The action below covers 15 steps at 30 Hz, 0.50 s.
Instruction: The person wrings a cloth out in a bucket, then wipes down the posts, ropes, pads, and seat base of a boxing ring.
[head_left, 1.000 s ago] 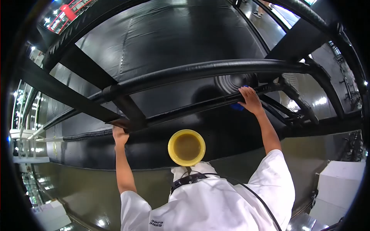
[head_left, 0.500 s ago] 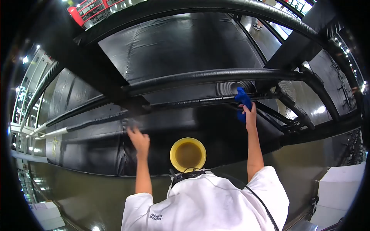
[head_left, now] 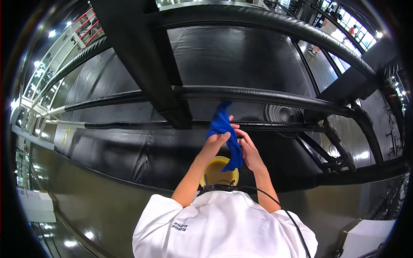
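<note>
A blue cloth [head_left: 223,125] hangs bunched between my two hands, above the lower ring rope. My left hand [head_left: 212,145] grips its left side, with the thumb lying across it. On the other side my right hand [head_left: 251,154] has its fingers curled against the cloth, some of them behind it. Directly below, partly hidden by the cloth, stands a yellow bucket [head_left: 236,176] with brownish water in it.
Padded black ropes [head_left: 254,93] run across in front of me, with a thick dark post [head_left: 142,60] on the left. Beyond them lies the black ring mat [head_left: 232,56]. A round ridged object [head_left: 282,113] is behind the ropes. White boxes [head_left: 365,241] stand at lower right.
My right hand has brought the blue cloth left to the middle. My left hand has moved right and taken hold of it. The view has shifted left.
</note>
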### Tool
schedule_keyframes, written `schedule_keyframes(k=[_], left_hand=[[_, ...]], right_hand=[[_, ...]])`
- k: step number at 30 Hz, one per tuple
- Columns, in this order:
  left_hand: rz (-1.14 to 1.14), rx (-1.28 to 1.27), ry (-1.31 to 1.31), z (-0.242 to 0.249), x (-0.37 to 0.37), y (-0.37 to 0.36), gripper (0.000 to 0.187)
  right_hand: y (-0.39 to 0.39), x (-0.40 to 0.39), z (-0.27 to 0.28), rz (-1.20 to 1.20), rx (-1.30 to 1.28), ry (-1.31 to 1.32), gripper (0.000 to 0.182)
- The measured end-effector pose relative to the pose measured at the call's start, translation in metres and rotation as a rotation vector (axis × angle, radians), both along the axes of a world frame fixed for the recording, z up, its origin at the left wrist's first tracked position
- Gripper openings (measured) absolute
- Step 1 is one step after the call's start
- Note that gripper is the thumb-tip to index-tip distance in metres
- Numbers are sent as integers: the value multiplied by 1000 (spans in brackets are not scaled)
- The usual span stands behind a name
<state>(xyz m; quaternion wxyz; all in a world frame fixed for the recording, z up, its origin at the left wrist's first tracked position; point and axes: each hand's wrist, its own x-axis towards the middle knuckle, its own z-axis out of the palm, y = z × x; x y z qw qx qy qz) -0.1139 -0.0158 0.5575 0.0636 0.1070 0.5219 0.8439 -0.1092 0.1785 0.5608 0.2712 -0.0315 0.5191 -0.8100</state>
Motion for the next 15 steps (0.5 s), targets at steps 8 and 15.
schedule_keyframes(k=[8, 15], left_hand=[[-48, -148, -95, 5, 21, -23, 53], [105, -306, 67, 8, 16, -47, 47]], right_hand=[[-24, -10, 0, 178, 196, 467, 78], [3, -33, 46, 196, 674, 689, 24]])
